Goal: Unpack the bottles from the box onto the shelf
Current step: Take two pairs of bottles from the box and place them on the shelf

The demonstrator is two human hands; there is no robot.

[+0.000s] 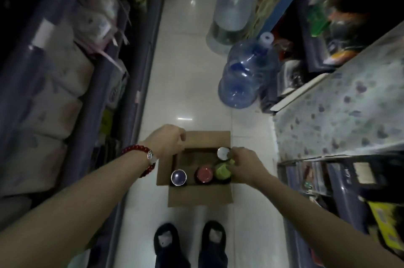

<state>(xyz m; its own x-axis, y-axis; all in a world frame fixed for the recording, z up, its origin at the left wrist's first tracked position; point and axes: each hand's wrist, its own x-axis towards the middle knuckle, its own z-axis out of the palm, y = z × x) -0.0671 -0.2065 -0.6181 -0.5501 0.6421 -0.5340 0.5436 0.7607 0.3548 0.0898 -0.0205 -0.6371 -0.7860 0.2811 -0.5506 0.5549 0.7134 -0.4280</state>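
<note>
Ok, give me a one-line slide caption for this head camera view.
Right hand grips a green-capped bottle in the open cardboard box on the floor; left hand holds the box's flap.

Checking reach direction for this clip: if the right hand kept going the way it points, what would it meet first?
The right hand points down-left into the box; its fingers are already at the green-capped bottle, so probably that, though depth is unclear.

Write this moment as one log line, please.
open cardboard box on floor | four bottles inside | right hand on green-capped bottle | left hand at flap
</note>
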